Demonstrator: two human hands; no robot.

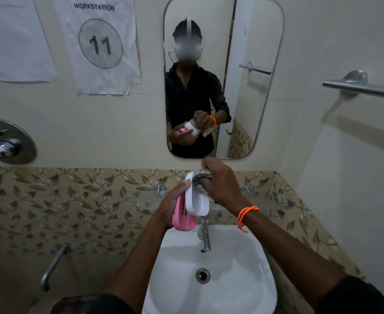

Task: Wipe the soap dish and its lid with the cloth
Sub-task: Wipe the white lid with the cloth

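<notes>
Above the sink (211, 298), my left hand (170, 207) curled its fingers round both the pink soap dish (183, 219) and white lid (196, 200), probably so drips fell below, while my right hand (222, 184) gripped the bunched cloth (200, 177), pressing it inside the lid.

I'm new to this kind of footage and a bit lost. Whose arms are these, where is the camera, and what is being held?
This is one picture from a camera worn on a person's head, looking down over a white sink. The arms are the wearer's own; the mirror reflects that person. The left hand holds a pink soap dish and a white lid together. The right hand presses a bunched cloth against the lid's upper end. An orange bracelet circles the right wrist. A tap stands behind the basin.
</notes>
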